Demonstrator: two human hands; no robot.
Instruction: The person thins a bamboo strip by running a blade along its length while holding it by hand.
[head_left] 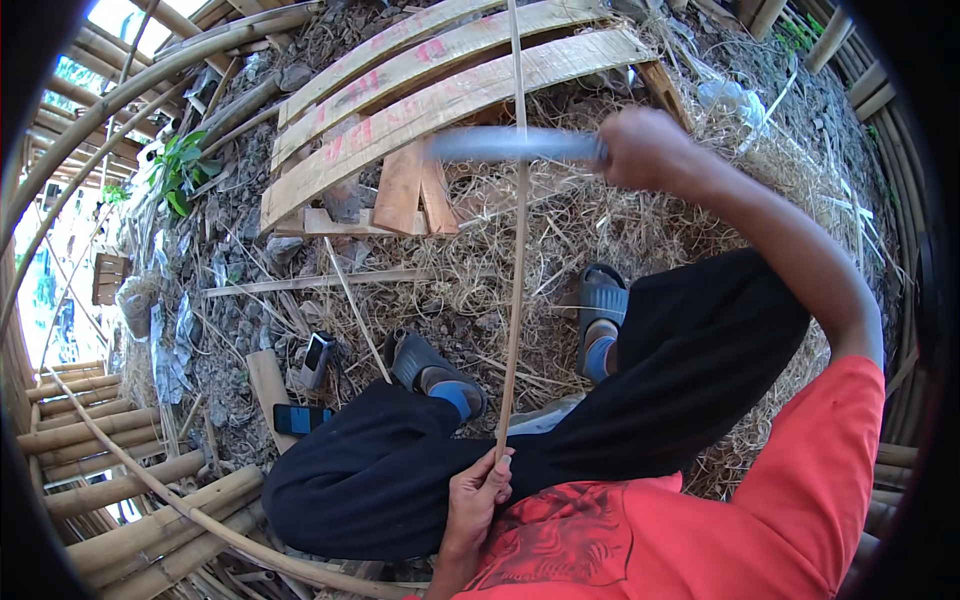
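Note:
A long thin bamboo strip runs up from my lap and past the top of the view. My left hand is closed round its lower end, at my waist. Out in front, my right hand grips the handle of a long knife. Its blade is smeared by motion and points left, crossing the strip. Whether the edge touches the strip cannot be made out.
A slatted wooden pallet lies ahead on ground strewn with straw and shavings. Near my left knee are a phone, a small grey device and a wooden board. Stacked bamboo poles and a curved bamboo strip line the left.

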